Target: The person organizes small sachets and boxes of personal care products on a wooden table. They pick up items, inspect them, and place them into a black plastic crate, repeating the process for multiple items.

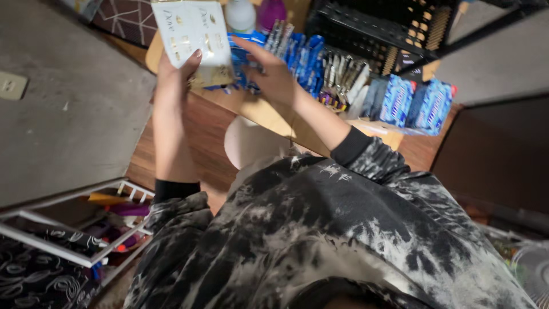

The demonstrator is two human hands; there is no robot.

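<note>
At the top of the frame the left hand (pixel 174 71) grips a white box (pixel 194 34); the right hand (pixel 274 74), fingers spread wide, touches blue packets (pixel 303 57) on the table (pixel 206 137).

A brown wooden tabletop (pixel 200 131) carries a flat tan cardboard sheet (pixel 269 114). On the cardboard lie blue plastic-wrapped packets (pixel 303 57) in a row — beside them, a cluster of silvery carded packs (pixel 340 77). Further along sit two blue patterned wrapped bundles (pixel 414 103) — just beside each other.
</note>
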